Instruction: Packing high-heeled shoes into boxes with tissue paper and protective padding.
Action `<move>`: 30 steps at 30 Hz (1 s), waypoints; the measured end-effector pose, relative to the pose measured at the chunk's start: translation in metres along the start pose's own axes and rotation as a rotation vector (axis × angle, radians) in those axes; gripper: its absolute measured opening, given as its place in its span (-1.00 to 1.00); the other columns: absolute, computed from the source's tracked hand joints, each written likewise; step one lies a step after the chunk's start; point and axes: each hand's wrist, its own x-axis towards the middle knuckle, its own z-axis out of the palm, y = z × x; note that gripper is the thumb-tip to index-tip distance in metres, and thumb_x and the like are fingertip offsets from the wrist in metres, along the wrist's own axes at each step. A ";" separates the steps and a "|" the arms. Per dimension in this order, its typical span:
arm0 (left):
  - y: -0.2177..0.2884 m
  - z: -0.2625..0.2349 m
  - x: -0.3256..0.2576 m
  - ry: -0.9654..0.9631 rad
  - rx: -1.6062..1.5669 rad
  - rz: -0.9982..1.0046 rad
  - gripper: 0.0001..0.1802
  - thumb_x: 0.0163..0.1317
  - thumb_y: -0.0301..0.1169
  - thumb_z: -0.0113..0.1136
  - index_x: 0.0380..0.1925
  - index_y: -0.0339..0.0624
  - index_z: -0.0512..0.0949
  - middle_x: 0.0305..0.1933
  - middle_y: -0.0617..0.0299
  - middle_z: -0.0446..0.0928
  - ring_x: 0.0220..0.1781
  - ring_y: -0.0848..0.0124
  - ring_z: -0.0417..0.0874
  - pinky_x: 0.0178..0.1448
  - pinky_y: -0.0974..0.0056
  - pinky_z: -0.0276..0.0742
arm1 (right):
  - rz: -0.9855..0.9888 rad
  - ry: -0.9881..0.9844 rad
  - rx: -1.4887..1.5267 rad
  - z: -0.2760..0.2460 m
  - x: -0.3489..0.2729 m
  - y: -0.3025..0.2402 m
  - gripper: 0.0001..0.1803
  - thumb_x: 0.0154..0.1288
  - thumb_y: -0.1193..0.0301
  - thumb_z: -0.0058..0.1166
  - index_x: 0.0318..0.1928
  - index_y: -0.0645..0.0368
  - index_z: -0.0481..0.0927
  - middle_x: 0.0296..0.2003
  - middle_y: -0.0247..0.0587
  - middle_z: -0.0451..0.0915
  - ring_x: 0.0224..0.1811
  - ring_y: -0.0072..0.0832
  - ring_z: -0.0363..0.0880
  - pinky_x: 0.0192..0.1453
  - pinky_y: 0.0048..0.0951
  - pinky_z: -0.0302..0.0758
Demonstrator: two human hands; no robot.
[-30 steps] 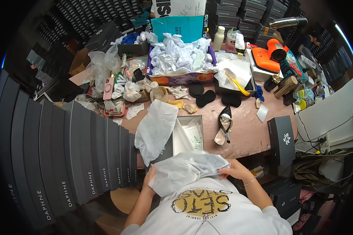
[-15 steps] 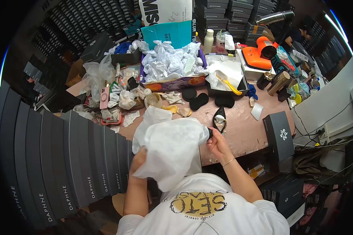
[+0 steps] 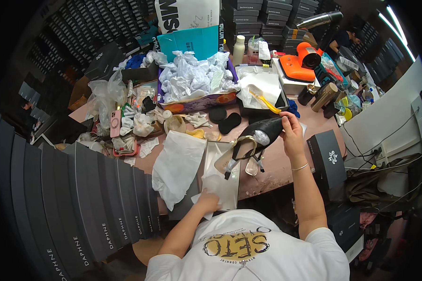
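Note:
My right hand (image 3: 291, 133) grips the toe of a black pointed shoe (image 3: 262, 125) and holds it up over the table. The shoe has a gold-coloured strap or trim and a pale insole; clear wrapping shows in its opening. Part of a second shoe (image 3: 254, 165) shows beneath it, mostly hidden. My left hand (image 3: 207, 203) is closed on white tissue paper (image 3: 215, 185) inside an open shoebox (image 3: 230, 180) with a pale interior; its fingertips are partly hidden. A large white sheet (image 3: 178, 164) lies over the left side of the box.
Dark shoeboxes (image 3: 86, 196) are stacked along my left. Behind the work lie a carton of crumpled paper (image 3: 197, 100), black oval pads (image 3: 229, 122) and a yellow-handled tool (image 3: 267, 100). An orange device (image 3: 297, 68) stands far right, a dark box (image 3: 327, 157) nearer.
The white sheet, held up in front of me before, now lies on the box. My right hand has moved up and right with the shoe in view; my left has moved right into the box.

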 end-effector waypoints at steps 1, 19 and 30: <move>0.002 -0.007 0.001 0.008 -0.159 0.009 -0.57 0.02 -0.18 0.25 -0.20 -0.30 0.62 -0.13 -0.01 0.62 0.02 0.09 0.59 0.21 0.05 0.38 | -0.002 -0.040 -0.029 0.003 0.002 -0.006 -0.76 0.41 0.31 0.00 -0.03 0.17 0.49 -0.28 -0.46 0.50 -0.28 -0.77 0.46 -0.25 -0.69 0.47; 0.071 -0.012 -0.061 0.451 -1.794 -0.025 -0.25 0.21 -0.61 0.06 0.35 -0.01 -0.03 -0.01 0.18 0.41 -0.07 0.42 0.58 0.04 0.19 0.65 | -0.484 -0.882 -1.141 0.112 -0.110 0.055 -0.66 -0.09 0.40 0.29 -0.26 0.12 0.46 -0.37 -0.19 0.42 -0.26 -0.22 0.46 -0.17 -0.26 0.44; 0.031 0.016 -0.064 0.770 -1.740 -0.304 -0.43 0.18 -0.56 0.15 0.18 -0.16 0.18 -0.14 0.20 0.50 -0.27 0.42 0.62 -0.24 0.32 0.60 | -0.363 -0.703 -0.919 0.100 -0.067 0.059 -0.58 0.13 0.29 0.24 -0.10 0.33 0.50 -0.27 0.04 0.57 -0.15 0.00 0.51 0.09 -0.05 0.37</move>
